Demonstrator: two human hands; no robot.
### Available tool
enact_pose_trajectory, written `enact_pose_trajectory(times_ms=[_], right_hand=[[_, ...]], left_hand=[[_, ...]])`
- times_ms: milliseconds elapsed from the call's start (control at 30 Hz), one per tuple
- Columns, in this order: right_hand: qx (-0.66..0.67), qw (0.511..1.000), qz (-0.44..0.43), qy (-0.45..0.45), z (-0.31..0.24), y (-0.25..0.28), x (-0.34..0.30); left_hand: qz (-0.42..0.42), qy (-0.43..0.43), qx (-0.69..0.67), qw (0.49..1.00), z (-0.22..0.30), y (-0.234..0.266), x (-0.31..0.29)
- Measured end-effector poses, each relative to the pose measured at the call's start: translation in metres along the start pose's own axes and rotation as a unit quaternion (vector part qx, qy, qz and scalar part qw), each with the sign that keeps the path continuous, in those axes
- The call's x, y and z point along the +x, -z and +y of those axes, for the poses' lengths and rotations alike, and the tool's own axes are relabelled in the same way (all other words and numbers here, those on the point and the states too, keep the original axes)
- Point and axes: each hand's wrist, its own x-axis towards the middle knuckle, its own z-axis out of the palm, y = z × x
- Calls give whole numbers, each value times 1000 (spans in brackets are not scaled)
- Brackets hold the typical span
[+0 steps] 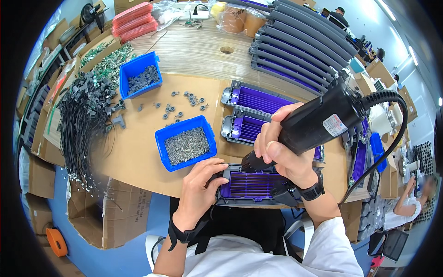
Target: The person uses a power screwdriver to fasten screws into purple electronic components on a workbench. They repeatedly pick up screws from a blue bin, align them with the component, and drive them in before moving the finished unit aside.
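Note:
My right hand is wrapped round a black electric screwdriver, held at a slant. Its nose points down at the left part of a grey and purple slatted plastic housing at the table's near edge; the bit's tip is hidden. My left hand grips the left end of that housing, thumb and fingers closed over its corner. Just beyond the left hand stands a blue bin full of small metal screws. Similar housings lie beyond the one I hold, partly covered by my right hand.
Loose small grey wheel-like parts lie beside a second blue bin. Bundled black cables hang over the left edge. Stacked grey and purple panels fill the back right. The screwdriver's cord loops down at the right.

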Motion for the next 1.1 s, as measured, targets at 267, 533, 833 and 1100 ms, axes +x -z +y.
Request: enact_pose_trajectory(times_ms=[267,533,833,1100], right_hand=[[-64,996,-45,47,2,-2,-2],[-44,993,-97,47,4,-16,-4],[-244,952,-182,17,-2,-12,11],[-194,966,-161,-49,-3,-23,10]], left_hand=[[9,-8,9,1000,1,-2,1],[6,-16,9,1000,-1,-2,-1],[-3,-18,3,1000,-4,0,0],[-6,-16,-13,1000,-3,2,-2]])
